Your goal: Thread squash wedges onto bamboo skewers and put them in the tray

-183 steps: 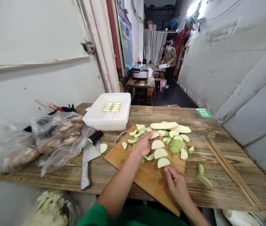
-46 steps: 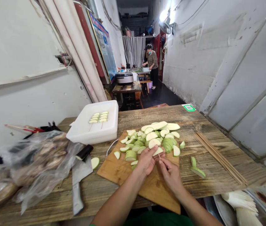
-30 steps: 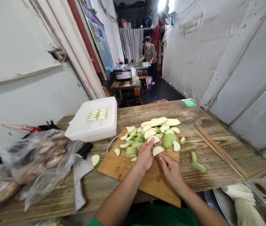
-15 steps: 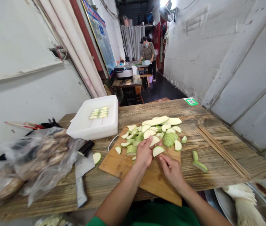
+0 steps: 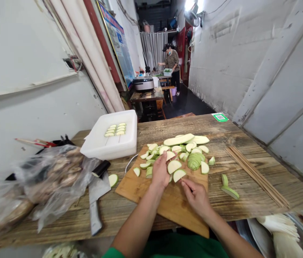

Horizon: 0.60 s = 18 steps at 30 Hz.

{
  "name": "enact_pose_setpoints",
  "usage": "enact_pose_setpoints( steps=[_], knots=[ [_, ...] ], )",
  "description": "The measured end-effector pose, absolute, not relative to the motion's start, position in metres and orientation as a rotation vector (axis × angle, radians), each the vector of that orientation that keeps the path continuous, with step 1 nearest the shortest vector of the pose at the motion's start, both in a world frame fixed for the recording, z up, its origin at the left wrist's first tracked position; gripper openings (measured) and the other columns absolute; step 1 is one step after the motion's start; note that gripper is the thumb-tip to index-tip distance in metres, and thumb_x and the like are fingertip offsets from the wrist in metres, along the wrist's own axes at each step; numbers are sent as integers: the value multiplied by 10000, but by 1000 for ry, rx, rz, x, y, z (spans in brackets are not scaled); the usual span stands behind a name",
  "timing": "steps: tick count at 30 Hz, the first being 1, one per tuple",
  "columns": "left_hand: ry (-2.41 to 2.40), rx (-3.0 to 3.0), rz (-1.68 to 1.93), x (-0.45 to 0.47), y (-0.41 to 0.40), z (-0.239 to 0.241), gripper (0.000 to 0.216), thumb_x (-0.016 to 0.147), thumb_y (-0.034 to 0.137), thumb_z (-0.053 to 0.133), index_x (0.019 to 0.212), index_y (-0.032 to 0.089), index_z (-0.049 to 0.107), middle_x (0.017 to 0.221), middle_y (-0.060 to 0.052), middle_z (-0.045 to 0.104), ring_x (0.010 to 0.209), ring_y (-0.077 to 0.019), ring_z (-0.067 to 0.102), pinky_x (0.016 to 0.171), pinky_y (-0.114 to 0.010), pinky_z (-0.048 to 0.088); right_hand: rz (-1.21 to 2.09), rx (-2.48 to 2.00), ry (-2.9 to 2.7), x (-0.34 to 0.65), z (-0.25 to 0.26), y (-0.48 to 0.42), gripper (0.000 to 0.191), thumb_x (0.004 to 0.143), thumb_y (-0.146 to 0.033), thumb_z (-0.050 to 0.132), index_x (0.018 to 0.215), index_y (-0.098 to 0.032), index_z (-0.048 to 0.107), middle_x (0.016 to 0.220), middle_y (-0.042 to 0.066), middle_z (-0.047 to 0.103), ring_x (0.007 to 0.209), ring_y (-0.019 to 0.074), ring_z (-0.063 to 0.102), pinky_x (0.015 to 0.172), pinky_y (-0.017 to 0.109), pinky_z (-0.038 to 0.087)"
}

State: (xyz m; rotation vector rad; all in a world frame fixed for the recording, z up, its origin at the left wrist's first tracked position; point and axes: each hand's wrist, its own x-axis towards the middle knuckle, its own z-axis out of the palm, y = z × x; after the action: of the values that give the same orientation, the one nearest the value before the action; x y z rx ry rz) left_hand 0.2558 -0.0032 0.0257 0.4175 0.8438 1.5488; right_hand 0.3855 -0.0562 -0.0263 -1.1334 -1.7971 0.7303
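Observation:
My right hand (image 5: 196, 193) is closed, pinching the near end of a thin skewer (image 5: 182, 179) over the cutting board. Two half-moon slices of what looks like zucchini, pale with green skin, sit along that skewer: a nearer slice (image 5: 179, 175) and a farther slice (image 5: 174, 166). At the far end, my left hand (image 5: 161, 172) has its fingers closed around another zucchini slice (image 5: 170, 155); whether the skewer tip enters it is hidden. Beyond both hands, loose slices (image 5: 194, 161) are heaped on the wooden cutting board (image 5: 183, 211).
A white plastic box (image 5: 126, 147) holds two skewers of slices at back left. A cleaver (image 5: 95, 211) lies left of the board, beside bagged food (image 5: 65, 172). Bare skewers (image 5: 256, 175) lie to the right. A person (image 5: 171, 61) stands farther back, holding a tray.
The second slice now sits lower on the skewer, closer to the first. My left fingers have shifted away from it to a slice farther up. The view has moved slightly.

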Motion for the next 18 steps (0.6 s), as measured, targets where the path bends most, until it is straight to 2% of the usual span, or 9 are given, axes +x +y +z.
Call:
enact_pose_setpoints(
  steps=[6,18],
  knots=[
    [819,345,1593,254,1,23,245,684,273,686,857,125,595,807,-71,680,793,-198,651,791,-378,497,741,-1109,-1833,385,-27,-56,295,879,-274,432,965,-165,693,851,70,724,708,199,677,645,283,530],
    [803,346,1556,256,1,17,215,688,283,680,810,125,600,820,-79,680,849,-224,647,811,-398,495,742,-1130,-1829,387,-27,-56,294,882,-283,432,964,-173,692,821,57,723,681,189,667,626,267,522]
  ],
)
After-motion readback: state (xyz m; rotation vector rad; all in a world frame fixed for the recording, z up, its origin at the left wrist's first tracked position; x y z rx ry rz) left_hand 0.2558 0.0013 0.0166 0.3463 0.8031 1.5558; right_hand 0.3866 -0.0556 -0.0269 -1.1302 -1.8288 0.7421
